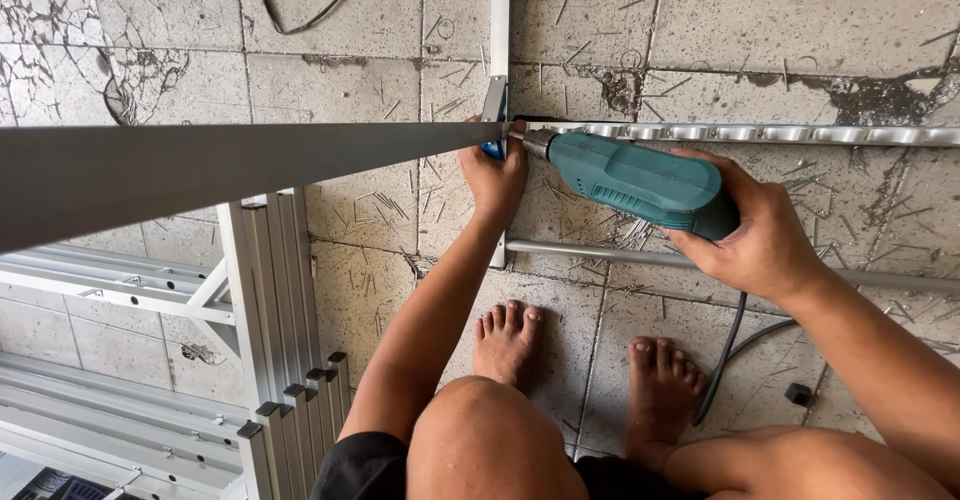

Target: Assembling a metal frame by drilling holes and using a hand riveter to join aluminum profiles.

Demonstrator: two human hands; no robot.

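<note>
Two hands are at work on one joint of a grey aluminium frame [500, 20] lying on the cracked, stained tile floor [330, 90]. The right hand [765, 235] is wrapped tight around the body of a teal corded electric drill [640, 182], whose chuck points toward nine o'clock and meets the frame where a long flat grey aluminium bar [200, 165] crosses the upright rail. The left hand [495, 175] is clenched at that same crossing, fingers pressed around the bar's end and a small blue piece, apparently a clamp or bracket, though too little of it shows to be sure. From the chuck toward three o'clock runs a shiny ribbed metal rail [800, 133]; the drill's black cord [722, 360] trails down toward five o'clock past the bare feet.

Judging by the pose, the step in hand is drilling or driving a fastener through the joint; whether the bit is turning cannot be told. The next move seems to call for steady, square pressure along the drill's axis while the left hand keeps the bar from shifting, with its fingers kept off the bit's line, since they sit just beside the chuck.

At seven o'clock lies a stack of pale grey aluminium profiles [280, 300], and metal shavings [380, 200] scatter the floor around the work.
</note>
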